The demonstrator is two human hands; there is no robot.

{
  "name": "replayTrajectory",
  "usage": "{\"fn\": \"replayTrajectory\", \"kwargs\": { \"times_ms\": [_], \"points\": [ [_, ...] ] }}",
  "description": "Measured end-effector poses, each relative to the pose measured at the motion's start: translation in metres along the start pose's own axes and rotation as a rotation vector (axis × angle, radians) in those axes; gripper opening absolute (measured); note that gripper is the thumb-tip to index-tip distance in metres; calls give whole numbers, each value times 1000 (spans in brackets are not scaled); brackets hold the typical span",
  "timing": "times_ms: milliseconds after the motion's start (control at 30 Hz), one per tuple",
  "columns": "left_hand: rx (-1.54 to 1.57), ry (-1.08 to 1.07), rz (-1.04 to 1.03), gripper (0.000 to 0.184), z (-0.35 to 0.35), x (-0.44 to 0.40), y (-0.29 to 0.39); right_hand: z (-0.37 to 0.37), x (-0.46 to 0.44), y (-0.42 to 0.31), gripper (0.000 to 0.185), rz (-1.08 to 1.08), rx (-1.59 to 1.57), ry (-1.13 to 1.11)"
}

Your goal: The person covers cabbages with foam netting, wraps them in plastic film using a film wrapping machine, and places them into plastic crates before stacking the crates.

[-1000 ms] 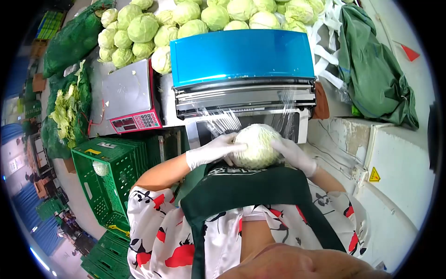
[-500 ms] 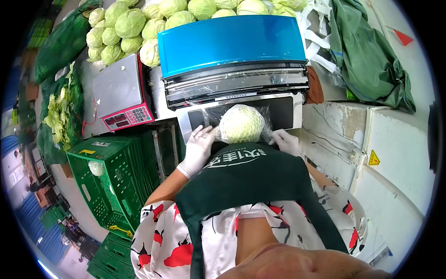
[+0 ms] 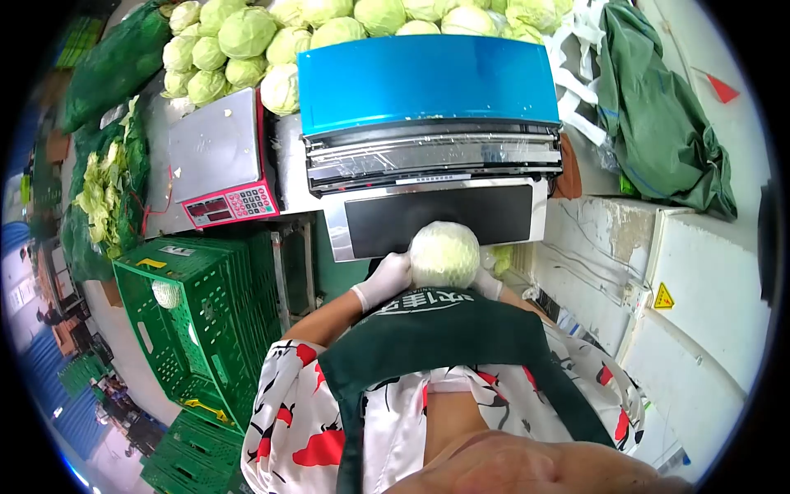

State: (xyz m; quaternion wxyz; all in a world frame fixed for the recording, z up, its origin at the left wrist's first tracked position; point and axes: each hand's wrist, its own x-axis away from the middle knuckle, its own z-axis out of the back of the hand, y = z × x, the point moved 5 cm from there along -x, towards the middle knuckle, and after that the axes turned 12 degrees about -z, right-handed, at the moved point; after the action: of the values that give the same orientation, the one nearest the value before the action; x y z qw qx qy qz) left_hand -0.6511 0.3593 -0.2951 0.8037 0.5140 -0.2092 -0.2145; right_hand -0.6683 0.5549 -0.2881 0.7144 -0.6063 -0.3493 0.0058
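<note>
A pale green cabbage [image 3: 444,254] in clear film is held close to my apron, at the front edge of the wrapping machine's dark plate [image 3: 440,219]. My left hand [image 3: 390,278], in a white glove, presses on the cabbage's left side with its fingers curled in. On the other side my right hand [image 3: 487,285], gloved too, is closed against the lower right of the cabbage, partly hidden behind it. Behind the plate are the machine's metal rollers and its blue cover [image 3: 428,84].
A red scale [image 3: 218,156] stands left of the machine, with piled cabbages [image 3: 247,33] behind. Green crates [image 3: 193,317] are at the lower left, one with a wrapped cabbage inside. A green cloth [image 3: 658,115] lies at the right, above a white cabinet [image 3: 699,288].
The film that stretched from the machine is now gathered round the cabbage. The cabbage has come off the plate toward my body, and both hands have closed in on its sides.
</note>
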Motion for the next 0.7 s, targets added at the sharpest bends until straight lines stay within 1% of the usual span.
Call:
{"fn": "replayTrajectory", "kwargs": {
  "times_ms": [33,67,133,167,200,233,267,300,333,367,400,433,467,500,533,567,600,633,667,700],
  "points": [
    [-104,10,-51,29,17,-1,18,-6,-5,-24,16,-1,-184,-110],
    [-226,42,-178,24,42,-7,48,-11,-8,-46,17,-41,-391,-230],
    [62,324,-328,22,100,-28,104,-17,-12,-84,18,-311,-866,-512],
    [344,477,-271,16,117,-34,106,-20,-13,-101,18,-422,-980,-609],
    [811,466,-11,13,124,-32,103,-21,-18,-112,19,-462,-954,-645],
    [925,627,-26,16,134,-43,109,-21,-20,-125,20,-470,-881,-651],
    [943,736,-51,22,134,-55,116,-20,-26,-133,20,-449,-764,-622],
    [955,844,-80,29,134,-66,123,-16,-29,-142,21,-363,-544,-494],
    [871,905,-119,38,135,-72,131,-6,-33,-154,22,-210,-217,-261],
    [726,654,-99,47,130,-66,128,9,-32,-171,22,-62,174,61],
    [923,408,11,49,121,-57,120,18,-24,-199,23,148,354,291],
    [1366,300,146,50,108,-44,107,25,-19,-229,25,394,520,479],
    [1802,169,289,51,95,-30,98,37,-25,-247,30,526,624,600],
    [1717,254,333,52,98,-15,82,57,-39,-265,34,563,579,667],
    [1627,336,378,52,104,3,63,84,-60,-279,40,660,545,714],
    [1168,527,162,52,119,27,32,119,-90,-285,51,523,446,746],
    [1031,695,20,53,144,53,18,155,-120,-292,59,574,494,825],
    [867,859,-105,55,168,80,6,181,-140,-318,67,490,616,868],
    [1040,1035,-166,57,201,107,7,218,-176,-320,76,548,662,933],
    [1213,1212,-226,60,233,126,17,253,-214,-328,84,472,735,979]
  ]
}}
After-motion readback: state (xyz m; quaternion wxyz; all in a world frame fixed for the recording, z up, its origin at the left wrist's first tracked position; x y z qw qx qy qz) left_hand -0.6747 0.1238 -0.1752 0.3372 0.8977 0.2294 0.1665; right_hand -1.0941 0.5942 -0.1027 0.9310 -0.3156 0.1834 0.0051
